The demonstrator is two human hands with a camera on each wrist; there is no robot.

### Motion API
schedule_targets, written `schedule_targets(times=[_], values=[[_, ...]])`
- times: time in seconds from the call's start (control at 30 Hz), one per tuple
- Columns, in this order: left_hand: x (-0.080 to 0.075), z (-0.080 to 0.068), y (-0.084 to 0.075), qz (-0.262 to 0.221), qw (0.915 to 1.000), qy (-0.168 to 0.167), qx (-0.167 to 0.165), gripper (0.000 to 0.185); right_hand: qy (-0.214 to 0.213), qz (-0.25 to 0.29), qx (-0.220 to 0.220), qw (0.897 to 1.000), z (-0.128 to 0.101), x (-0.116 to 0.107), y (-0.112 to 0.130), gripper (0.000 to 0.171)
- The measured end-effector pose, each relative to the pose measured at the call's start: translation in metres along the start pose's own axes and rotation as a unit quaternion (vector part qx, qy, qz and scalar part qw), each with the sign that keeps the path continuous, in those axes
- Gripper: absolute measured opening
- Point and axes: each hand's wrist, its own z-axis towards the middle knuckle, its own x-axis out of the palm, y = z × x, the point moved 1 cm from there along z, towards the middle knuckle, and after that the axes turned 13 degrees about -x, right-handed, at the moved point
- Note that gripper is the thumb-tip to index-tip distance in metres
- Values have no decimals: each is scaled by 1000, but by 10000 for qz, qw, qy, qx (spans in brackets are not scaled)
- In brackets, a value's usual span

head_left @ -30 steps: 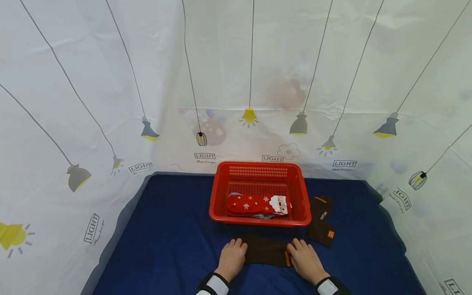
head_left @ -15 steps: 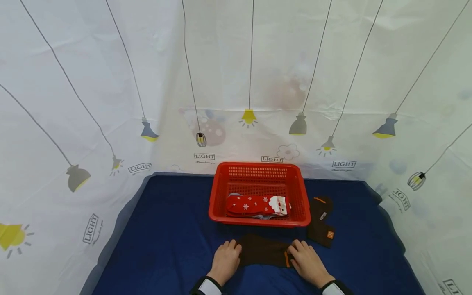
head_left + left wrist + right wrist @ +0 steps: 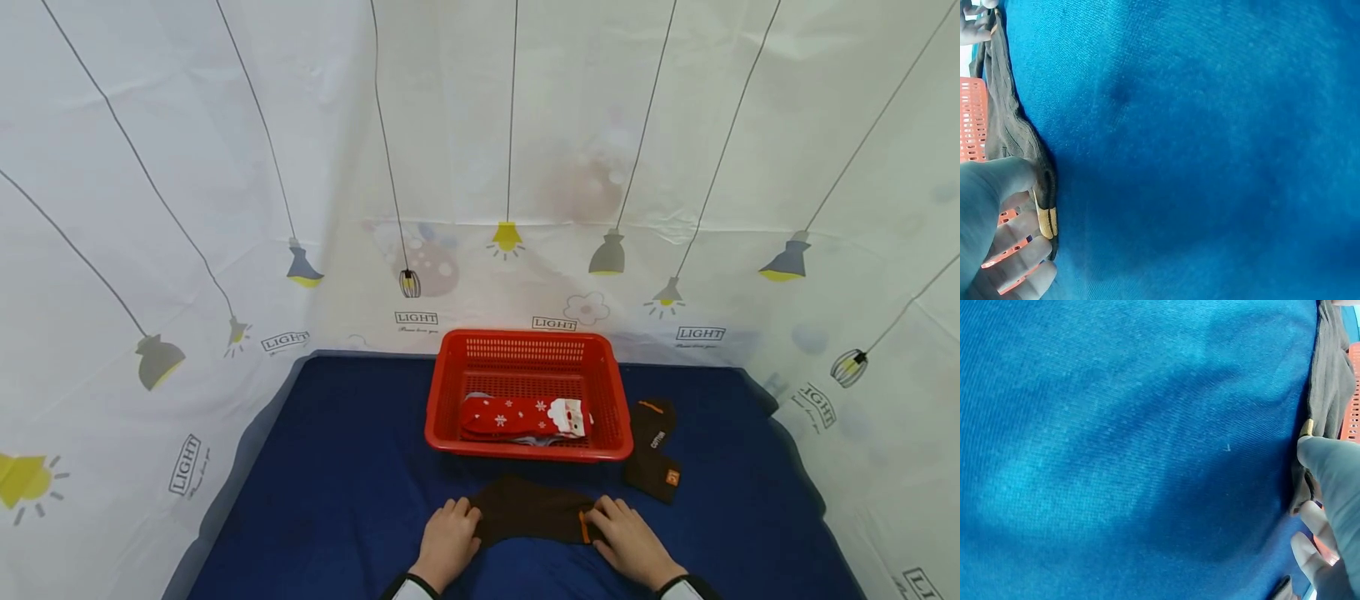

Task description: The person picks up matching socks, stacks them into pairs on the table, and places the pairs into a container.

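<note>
The dark brown fabric sock (image 3: pixel 531 510) lay crosswise before the red plastic basket (image 3: pixel 528 394); left hand (image 3: pixel 447 542) and right hand (image 3: pixel 627 541) each pinched one end, equally near.

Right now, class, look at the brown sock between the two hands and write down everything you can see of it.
The brown sock is dark knitted cloth with a small orange mark near its right end. It lies flat and crosswise on the blue cloth, just in front of the red basket, apart from it. The left hand pinches its left end and the right hand grips its right end.
</note>
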Motion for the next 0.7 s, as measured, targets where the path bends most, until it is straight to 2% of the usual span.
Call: schedule_targets(times=[0.13,0.37,0.47,0.7], values=[[-1,-1,-1,-55,9999,-111,-21,34,7,80,43,10000,0,2,0,29],[0,-1,-2,-69,9990,374,-234,32,-112,105,-4,9999,1,4,-1,28],[1,-1,-3,-62,9984,467,-303,32,-145,46,-46,9999,2,7,-2,31],[5,0,-4,-144,9985,368,-382,31,-335,-188,-91,9992,5,13,-3,31]])
